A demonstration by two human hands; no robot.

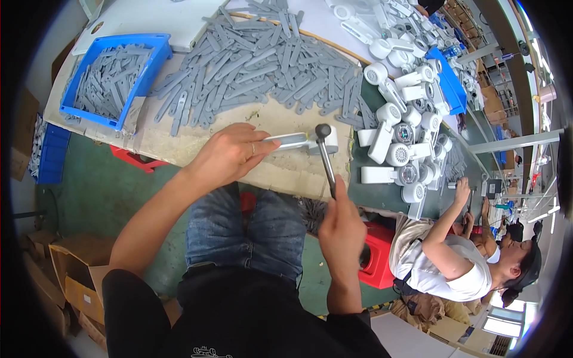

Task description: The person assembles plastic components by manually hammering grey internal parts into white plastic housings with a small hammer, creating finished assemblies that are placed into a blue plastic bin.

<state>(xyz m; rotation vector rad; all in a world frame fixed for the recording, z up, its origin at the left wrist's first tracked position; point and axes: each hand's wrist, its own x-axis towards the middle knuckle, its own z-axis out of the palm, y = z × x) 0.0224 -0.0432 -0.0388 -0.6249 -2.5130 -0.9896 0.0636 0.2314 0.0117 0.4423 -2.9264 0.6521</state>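
Observation:
My left hand [224, 154] is closed round the near end of a white handheld fan's handle [289, 142]. A grey strip lies along that handle, and the fan's white head [333, 139] points right, resting at the table's edge. My right hand [343, 230] grips a hammer [327, 162] with a dark round head and metal shaft. The hammer head is over the joint between handle and fan head; whether it touches cannot be made out. Beyond my hands spreads a heap of grey plastic strips [250, 68] with holes in them.
At the left a blue bin [73, 111] holds more grey strips. White fans [400, 154] are piled at the right, near another blue bin [447, 80]. A co-worker in a white shirt [453, 271] sits to the right, near a red stool [379, 256]. Cardboard boxes [80, 265] stand lower left.

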